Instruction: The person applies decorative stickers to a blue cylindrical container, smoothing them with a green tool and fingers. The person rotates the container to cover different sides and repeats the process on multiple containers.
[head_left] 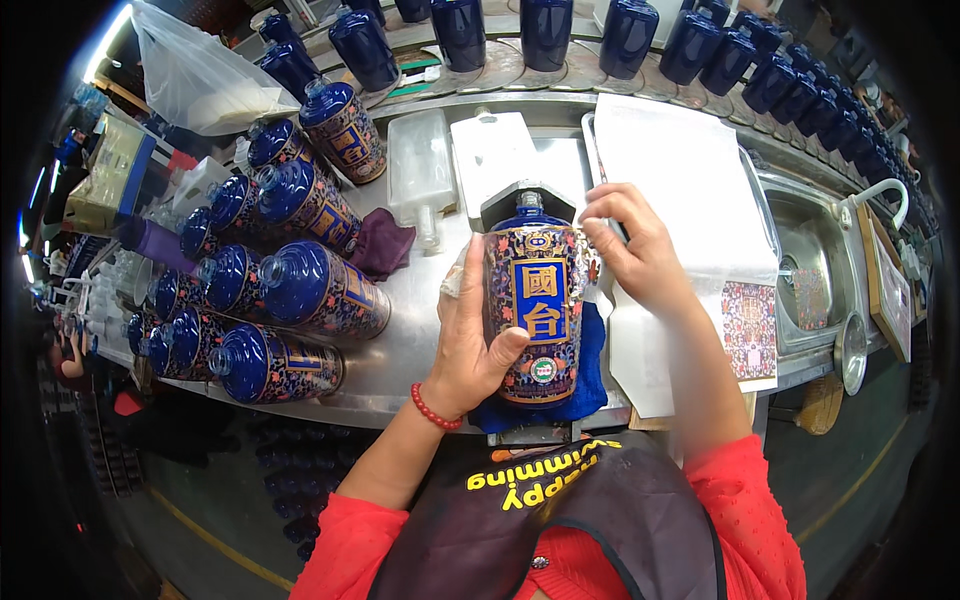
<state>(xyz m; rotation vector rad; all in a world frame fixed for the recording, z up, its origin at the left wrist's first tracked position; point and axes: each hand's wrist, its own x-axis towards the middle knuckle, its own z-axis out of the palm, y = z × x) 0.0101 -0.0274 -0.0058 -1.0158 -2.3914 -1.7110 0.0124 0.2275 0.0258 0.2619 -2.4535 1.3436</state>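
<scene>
A blue bottle (540,375) with a floral-patterned decal and a blue centre panel lies tilted in front of me, neck pointing away. It rests over a blue cloth (592,352). My left hand (470,335) steadies its left side, fingers stretched along it and thumb on the front. A small whitish cloth or paper (452,281) shows by those fingers. At the bottle's upper right, my right hand (635,240) has its fingers bent and pinched at the decal's edge (592,268), which stands slightly off the glass. The fingertips partly hide the grip.
Several decorated blue bottles (325,290) stand at left beside a purple cloth (383,243). White sheets (670,180) lie in a tray at right, near a patterned decal sheet (750,330) and a sink (800,235). Plain blue bottles (545,35) line a conveyor behind.
</scene>
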